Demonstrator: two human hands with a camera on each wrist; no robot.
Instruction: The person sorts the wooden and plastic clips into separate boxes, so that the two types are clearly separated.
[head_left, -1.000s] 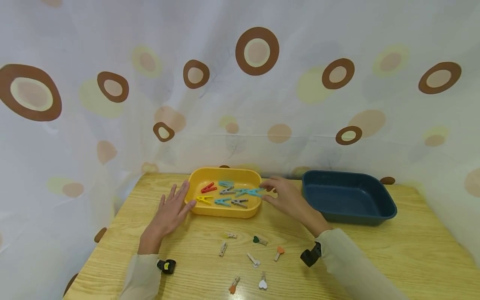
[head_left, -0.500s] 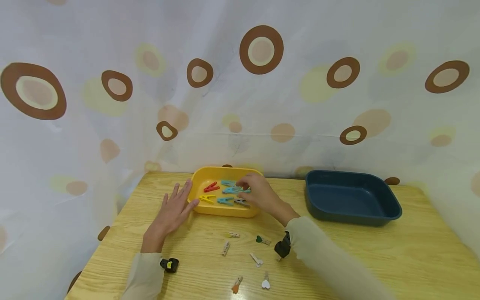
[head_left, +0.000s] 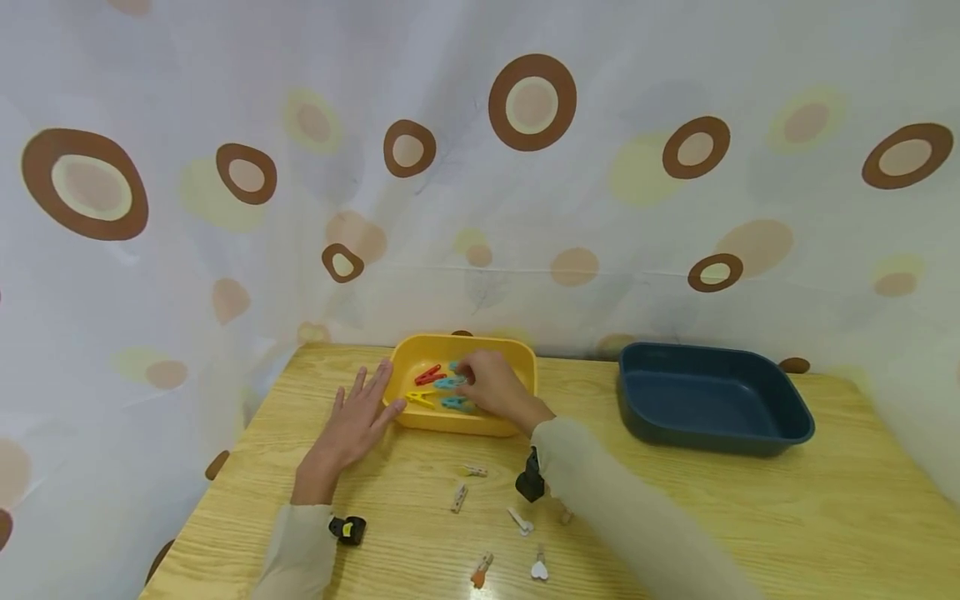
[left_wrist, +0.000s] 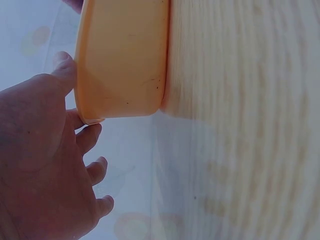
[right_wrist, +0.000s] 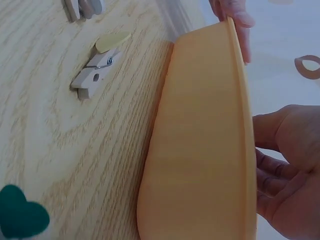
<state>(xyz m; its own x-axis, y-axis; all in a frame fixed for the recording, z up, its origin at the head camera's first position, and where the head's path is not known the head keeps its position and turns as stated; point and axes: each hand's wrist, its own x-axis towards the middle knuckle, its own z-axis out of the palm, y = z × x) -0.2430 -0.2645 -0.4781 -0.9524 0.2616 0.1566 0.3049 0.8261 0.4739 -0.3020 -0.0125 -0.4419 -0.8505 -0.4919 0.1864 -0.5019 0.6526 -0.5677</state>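
My right hand reaches into the yellow basin and pinches a light-blue clothespin at its fingertips. A red clothespin, a yellow clothespin and another light-blue clothespin lie in the basin around it. The hand hides the basin's right part. My left hand rests against the basin's left end, fingers spread, with thumb and forefinger touching the rim. The basin's outer wall hides its contents in the left wrist view, and the right hand's fingertips are covered in the right wrist view.
A dark blue basin stands to the right. Several small wooden clothespins lie in front, including one with a yellow top, an orange-heart one and a white-heart one. A patterned cloth hangs behind the table.
My right hand has moved left from the yellow basin's right rim to its middle, carrying the light-blue clothespin. The left hand has stayed at the basin's left end. The view has shifted slightly.
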